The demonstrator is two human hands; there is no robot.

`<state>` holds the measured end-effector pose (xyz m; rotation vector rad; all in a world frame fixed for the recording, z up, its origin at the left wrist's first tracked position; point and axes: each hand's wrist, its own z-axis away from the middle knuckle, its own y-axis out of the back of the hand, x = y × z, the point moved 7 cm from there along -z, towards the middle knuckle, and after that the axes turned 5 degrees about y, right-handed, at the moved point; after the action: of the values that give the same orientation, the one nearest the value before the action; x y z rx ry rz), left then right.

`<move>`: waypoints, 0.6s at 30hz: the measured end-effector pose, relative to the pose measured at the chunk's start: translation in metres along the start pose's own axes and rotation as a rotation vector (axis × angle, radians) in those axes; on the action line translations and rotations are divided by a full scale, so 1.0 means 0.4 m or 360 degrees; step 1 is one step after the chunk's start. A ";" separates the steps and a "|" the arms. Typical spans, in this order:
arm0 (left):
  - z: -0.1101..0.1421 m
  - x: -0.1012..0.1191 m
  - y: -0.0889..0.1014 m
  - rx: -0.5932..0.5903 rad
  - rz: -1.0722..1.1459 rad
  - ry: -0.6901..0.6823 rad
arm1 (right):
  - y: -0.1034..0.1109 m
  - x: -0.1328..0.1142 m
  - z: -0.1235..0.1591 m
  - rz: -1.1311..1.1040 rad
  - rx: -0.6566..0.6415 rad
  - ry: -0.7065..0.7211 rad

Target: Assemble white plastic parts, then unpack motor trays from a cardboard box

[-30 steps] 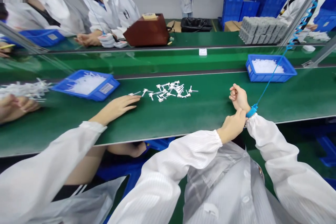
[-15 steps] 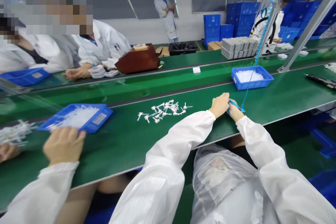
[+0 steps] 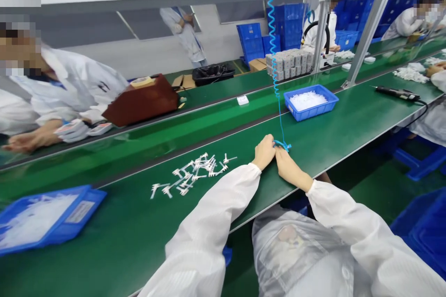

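Over the bench, my left hand [image 3: 265, 151] and my right hand [image 3: 289, 166] meet with fingertips close together. Between and just beyond them is a blue wrist strap [image 3: 283, 145], pinched in the fingers of both hands. Its blue coiled cord [image 3: 271, 23] runs up to the overhead beam. My right wrist shows bare skin below the sleeve. To the left of my hands lies a loose pile of small white plastic parts [image 3: 195, 170]. A blue tray [image 3: 310, 112] of white pieces sits beyond my hands on the right.
Another blue tray [image 3: 87, 211] with white pieces stands at the left. A black electric screwdriver [image 3: 397, 93] lies farther right on the green bench [image 3: 132, 232]. A metal post [image 3: 369, 28] rises from the bench. Across the line, a co-worker [image 3: 69, 83] sits beside a brown box [image 3: 142, 102].
My view has turned to the right. The blue strap, earlier partly hidden around my right hand, now shows beyond my fingertips. A neighbour's hand at the left has gone out of view.
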<state>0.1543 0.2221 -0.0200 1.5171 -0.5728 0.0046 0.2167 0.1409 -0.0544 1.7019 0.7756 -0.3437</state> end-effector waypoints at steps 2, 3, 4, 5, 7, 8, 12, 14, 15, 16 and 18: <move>0.000 -0.018 -0.004 0.0021 -0.0036 0.0022 | 0.006 -0.025 0.057 0.0098 -0.0075 0.0127; 0.001 -0.026 -0.004 0.0029 -0.0058 0.0038 | 0.017 -0.032 0.093 0.0129 -0.0104 0.0175; 0.004 -0.033 -0.005 0.0035 -0.0081 0.0050 | 0.034 -0.037 0.135 0.0148 -0.0126 0.0216; 0.008 -0.037 -0.004 0.0036 -0.0104 0.0057 | 0.057 -0.037 0.181 0.0156 -0.0141 0.0244; 0.021 -0.037 -0.003 0.0027 -0.0147 0.0045 | 0.116 -0.034 0.287 0.0149 -0.0178 0.0331; 0.030 -0.036 -0.003 0.0014 -0.0166 0.0028 | 0.152 -0.021 0.344 0.0100 -0.0183 0.0299; 0.058 -0.032 -0.004 -0.0040 -0.0227 -0.0067 | 0.245 0.089 0.610 -0.0165 -0.0471 -0.0315; 0.063 -0.037 -0.012 -0.0049 -0.0325 -0.0074 | 0.246 0.153 0.768 -0.0192 -0.0611 -0.0795; 0.065 -0.033 -0.019 -0.0052 -0.0366 -0.0129 | 0.232 0.180 0.850 -0.0184 -0.0673 -0.1061; 0.067 -0.028 -0.026 -0.0036 -0.0404 -0.0170 | 0.207 0.199 0.928 -0.0168 -0.0740 -0.1296; 0.074 -0.007 -0.048 -0.0055 -0.0475 -0.0269 | 0.133 0.215 1.069 -0.0217 -0.0880 -0.1751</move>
<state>0.1482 0.1938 -0.0403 1.5656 -0.4726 -0.3644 0.3879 -0.2415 -0.1865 0.7344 0.1177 -0.9495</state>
